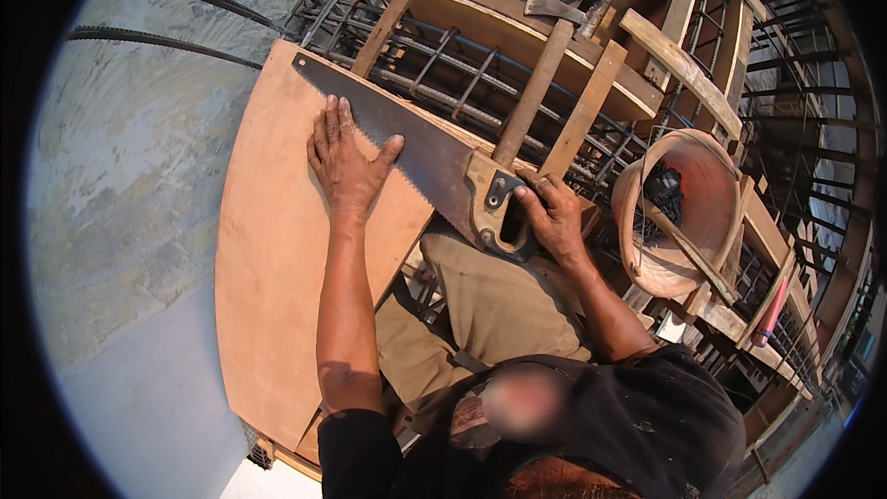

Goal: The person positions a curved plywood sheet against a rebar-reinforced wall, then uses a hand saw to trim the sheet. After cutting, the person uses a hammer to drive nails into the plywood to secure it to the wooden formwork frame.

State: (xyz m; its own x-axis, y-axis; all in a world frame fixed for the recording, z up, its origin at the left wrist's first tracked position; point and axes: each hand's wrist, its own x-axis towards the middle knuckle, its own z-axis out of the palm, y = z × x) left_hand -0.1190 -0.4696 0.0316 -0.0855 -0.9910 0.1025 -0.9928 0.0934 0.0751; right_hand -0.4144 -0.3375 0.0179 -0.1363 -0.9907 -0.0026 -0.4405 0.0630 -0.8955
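While the right hand grips the handsaw by its wooden handle, the left hand, spread and grasping nothing, lies on the plywood board at the teeth; the blade spans the board's upper edge.

Black short-sleeved shirt with pale specks, khaki trousers, bare forearms.

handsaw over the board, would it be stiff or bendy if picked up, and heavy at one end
The handsaw will likely flex a little, as its blade is a long, thin-looking sheet. It may feel handle-heavy: the chunky handle sits at one end, and the blade tapers away. Its teeth could snag the board if pushed.
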